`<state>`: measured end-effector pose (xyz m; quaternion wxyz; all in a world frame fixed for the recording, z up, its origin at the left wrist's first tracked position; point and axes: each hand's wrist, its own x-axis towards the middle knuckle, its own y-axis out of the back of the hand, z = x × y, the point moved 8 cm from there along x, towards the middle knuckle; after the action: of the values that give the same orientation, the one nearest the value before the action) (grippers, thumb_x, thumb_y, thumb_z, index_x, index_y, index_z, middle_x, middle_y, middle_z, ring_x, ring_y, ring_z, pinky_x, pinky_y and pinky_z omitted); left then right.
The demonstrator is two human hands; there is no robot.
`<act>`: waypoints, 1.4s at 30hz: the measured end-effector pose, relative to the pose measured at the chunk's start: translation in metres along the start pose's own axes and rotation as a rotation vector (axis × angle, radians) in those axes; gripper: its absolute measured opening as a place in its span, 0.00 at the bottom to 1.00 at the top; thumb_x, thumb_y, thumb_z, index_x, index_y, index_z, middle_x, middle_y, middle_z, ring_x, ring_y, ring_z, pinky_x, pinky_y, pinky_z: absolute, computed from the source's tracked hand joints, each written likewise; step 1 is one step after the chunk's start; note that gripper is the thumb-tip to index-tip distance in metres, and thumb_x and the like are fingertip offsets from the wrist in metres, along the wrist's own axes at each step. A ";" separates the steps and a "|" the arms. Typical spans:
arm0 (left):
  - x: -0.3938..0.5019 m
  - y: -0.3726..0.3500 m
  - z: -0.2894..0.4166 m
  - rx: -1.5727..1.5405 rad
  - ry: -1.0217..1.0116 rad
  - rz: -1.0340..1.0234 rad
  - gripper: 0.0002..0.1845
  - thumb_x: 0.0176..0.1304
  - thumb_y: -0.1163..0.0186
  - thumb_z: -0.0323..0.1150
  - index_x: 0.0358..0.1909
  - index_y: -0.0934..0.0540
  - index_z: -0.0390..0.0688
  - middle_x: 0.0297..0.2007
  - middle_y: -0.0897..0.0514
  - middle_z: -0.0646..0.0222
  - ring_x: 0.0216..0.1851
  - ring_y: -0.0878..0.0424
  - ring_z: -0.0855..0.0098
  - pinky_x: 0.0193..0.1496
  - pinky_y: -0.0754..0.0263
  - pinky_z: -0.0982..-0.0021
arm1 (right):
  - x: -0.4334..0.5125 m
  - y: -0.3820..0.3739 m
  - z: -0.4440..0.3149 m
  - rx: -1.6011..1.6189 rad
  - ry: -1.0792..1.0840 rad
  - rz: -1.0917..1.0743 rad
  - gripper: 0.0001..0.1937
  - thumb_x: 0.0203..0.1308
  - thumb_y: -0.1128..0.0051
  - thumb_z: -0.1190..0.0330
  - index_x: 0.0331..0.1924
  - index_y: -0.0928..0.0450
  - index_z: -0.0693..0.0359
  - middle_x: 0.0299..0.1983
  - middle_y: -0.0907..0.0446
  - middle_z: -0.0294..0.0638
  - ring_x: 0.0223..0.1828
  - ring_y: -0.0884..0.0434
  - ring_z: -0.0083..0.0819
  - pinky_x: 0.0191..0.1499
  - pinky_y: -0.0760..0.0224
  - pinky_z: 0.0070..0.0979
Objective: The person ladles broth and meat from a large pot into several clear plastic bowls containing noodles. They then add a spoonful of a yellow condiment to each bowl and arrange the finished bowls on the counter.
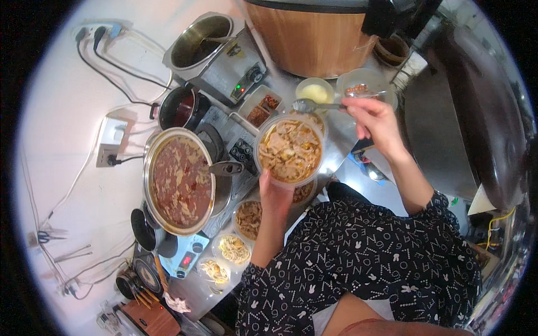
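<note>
My left hand (pixel 276 195) grips a clear round plastic tub (pixel 257 147) from its near side. Sliced meat in brownish broth (pixel 290 151) fills it. Above the tub's far rim, my right hand (pixel 374 119) holds the handle of a dark spoon (pixel 305 106), whose bowl points left. Just beyond the spoon stands a small tub of pale yellow paste (pixel 314 93). A clear container with what look like peanuts (pixel 357 90) is beside it. To the left, a divided container holds red chili condiments (pixel 258 115). Another filled tub lies partly hidden behind the held one.
A large pot of reddish broth (pixel 180 180) with a ladle (pixel 227 168) stands left. Behind are a steel deep cooker (pixel 235 63) and a big wood-patterned barrel (pixel 311 42). Tubs of meat (pixel 249 218) and noodle-like food (pixel 233 250) line the counter. Cords (pixel 122 88) run along the wall.
</note>
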<state>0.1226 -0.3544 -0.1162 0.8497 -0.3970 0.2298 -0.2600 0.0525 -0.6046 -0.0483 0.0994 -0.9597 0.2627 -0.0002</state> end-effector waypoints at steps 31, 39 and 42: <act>-0.072 0.026 -0.005 -0.067 -0.156 0.351 0.46 0.54 0.36 0.50 0.69 0.44 0.40 0.66 0.35 0.59 0.66 0.36 0.57 0.69 0.42 0.54 | 0.123 -0.168 0.052 -1.105 1.027 -0.623 0.07 0.51 0.39 0.64 0.33 0.22 0.54 0.32 0.27 0.37 0.38 0.24 0.37 0.39 0.27 0.34; -0.071 0.034 -0.005 -0.071 -0.279 0.412 0.43 0.56 0.37 0.50 0.68 0.43 0.42 0.64 0.34 0.59 0.64 0.34 0.55 0.67 0.39 0.48 | 0.167 -0.159 0.060 -0.933 0.880 -0.585 0.09 0.58 0.43 0.63 0.34 0.19 0.59 0.30 0.20 0.45 0.33 0.19 0.43 0.37 0.26 0.37; -0.069 0.034 -0.007 -0.098 -0.284 0.411 0.42 0.57 0.38 0.51 0.68 0.43 0.42 0.64 0.34 0.59 0.64 0.34 0.55 0.67 0.39 0.48 | 0.178 -0.143 0.065 -0.833 0.706 -0.482 0.10 0.58 0.44 0.63 0.34 0.17 0.61 0.28 0.19 0.47 0.30 0.18 0.45 0.34 0.25 0.37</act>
<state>0.0753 -0.2965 -0.1343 0.8883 -0.4151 0.1961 -0.0119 0.2819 -0.5613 -0.0937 -0.3818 -0.8922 0.0325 -0.2388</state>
